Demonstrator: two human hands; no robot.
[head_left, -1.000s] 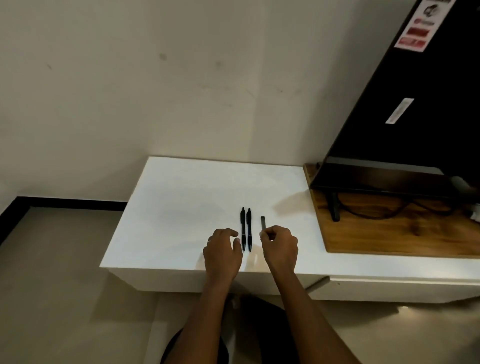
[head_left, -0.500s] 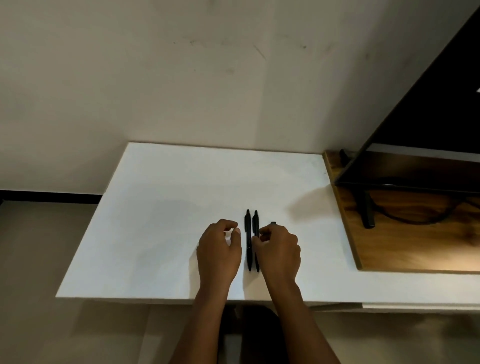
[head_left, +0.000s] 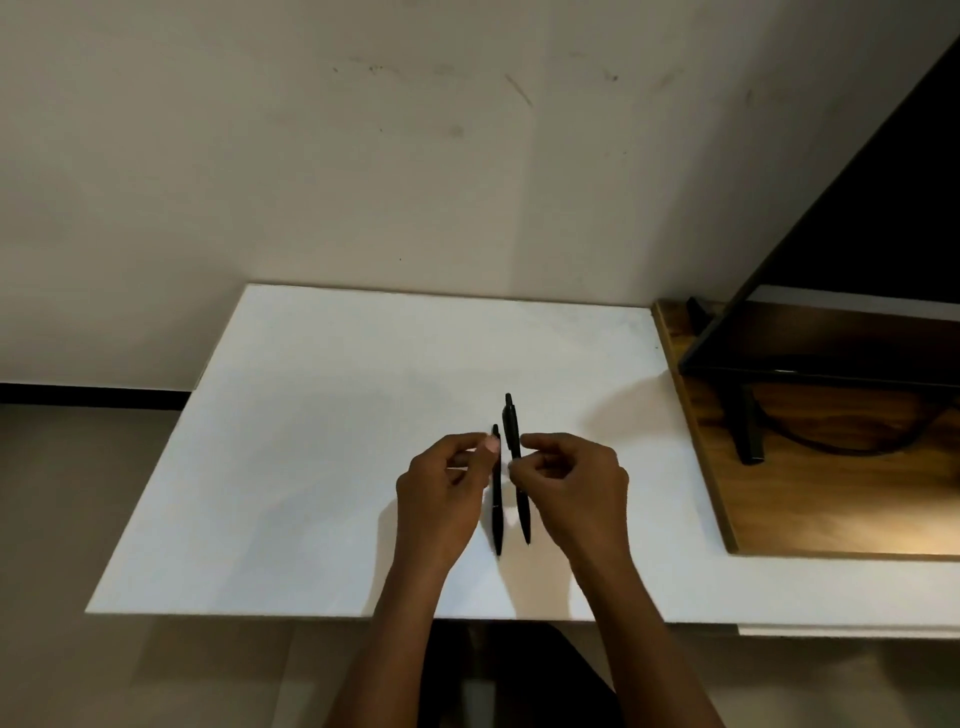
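Two black pens are over the white table (head_left: 311, 467). The left pen (head_left: 497, 514) lies flat on the table, pointing away from me. My left hand (head_left: 441, 493) is beside it with curled fingers, the thumb tip touching the pen's upper end; whether it grips the pen is unclear. My right hand (head_left: 571, 488) pinches the right pen (head_left: 523, 512) between thumb and fingers near its upper half. This pen sits higher and further forward than the other, its clip end up.
A wooden board (head_left: 831, 509) lies on the table to the right, carrying a black screen (head_left: 883, 260) on a black stand leg (head_left: 748, 431) with a dark cable (head_left: 841, 447). A wall rises behind the table; floor lies to the left.
My right hand has taken hold of the right pen and raised it forward. The short dark piece seen by my right fingers is no longer visible. The camera has moved closer.
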